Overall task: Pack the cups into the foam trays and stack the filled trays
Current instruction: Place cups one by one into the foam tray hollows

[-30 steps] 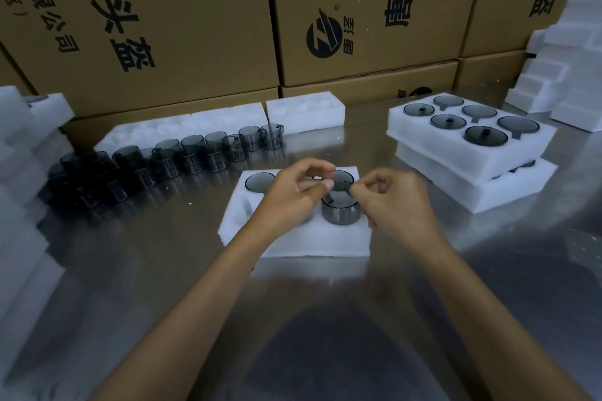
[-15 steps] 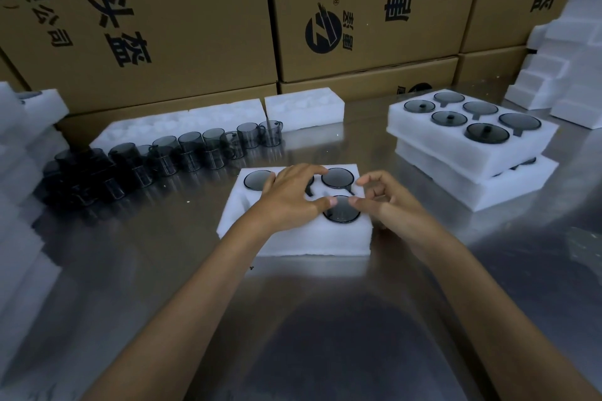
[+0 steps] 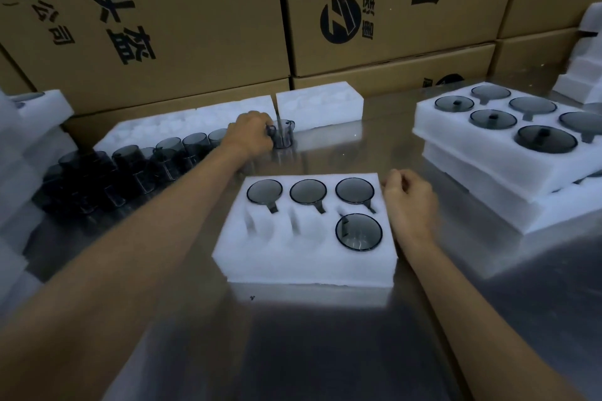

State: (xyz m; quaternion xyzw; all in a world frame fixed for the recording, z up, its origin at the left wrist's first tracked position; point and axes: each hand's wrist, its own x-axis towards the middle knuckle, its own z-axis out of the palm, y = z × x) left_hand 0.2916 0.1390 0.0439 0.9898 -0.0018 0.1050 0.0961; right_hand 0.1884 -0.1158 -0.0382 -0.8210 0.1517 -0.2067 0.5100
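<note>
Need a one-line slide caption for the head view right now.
Left hand reaches a cup in the row; right hand rests beside the foam tray, four slots filled.

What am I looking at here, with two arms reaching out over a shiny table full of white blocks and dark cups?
There is no machine here: a person wears a camera on the head, so you look down along their own two arms. On the metal table in front lies a white foam tray with six pockets. Four hold dark see-through cups, such as the near cup; the two pockets on the near left are unfilled. The left hand has reached to the row of loose cups at the back and grips one cup at the row's end. The right hand rests by the tray's right edge, fingers loosely curled, holding nothing. On the right, filled trays sit stacked. Cardboard boxes stand behind.
</note>
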